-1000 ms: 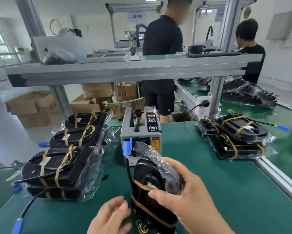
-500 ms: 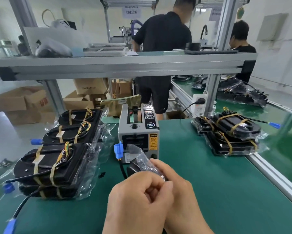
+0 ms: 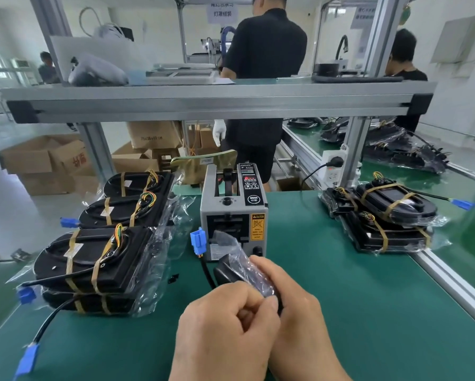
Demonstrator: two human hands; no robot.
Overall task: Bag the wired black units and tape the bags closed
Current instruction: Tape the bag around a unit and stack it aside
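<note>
A black wired unit (image 3: 226, 270) in a clear plastic bag (image 3: 244, 264) stands on edge on the green mat, just in front of the grey tape dispenser (image 3: 233, 213). Its cable rises to a blue connector (image 3: 197, 242). My right hand (image 3: 299, 323) grips the bagged unit from the right. My left hand (image 3: 225, 331) curls its fingers onto the bag's gathered end, right against the other hand. Most of the unit is hidden behind both hands.
Bagged, taped units (image 3: 99, 259) are stacked at the left with blue connectors (image 3: 27, 358) trailing forward. More wrapped units (image 3: 381, 215) lie at the right by the aluminium rail (image 3: 450, 281). A shelf beam (image 3: 217, 103) crosses overhead. People stand behind the bench, and cardboard boxes (image 3: 46, 160) sit on the floor.
My left hand rose from below the unit and closed over the bag's end. The unit was lowered and pulled nearer, so my hands now cover most of it.
</note>
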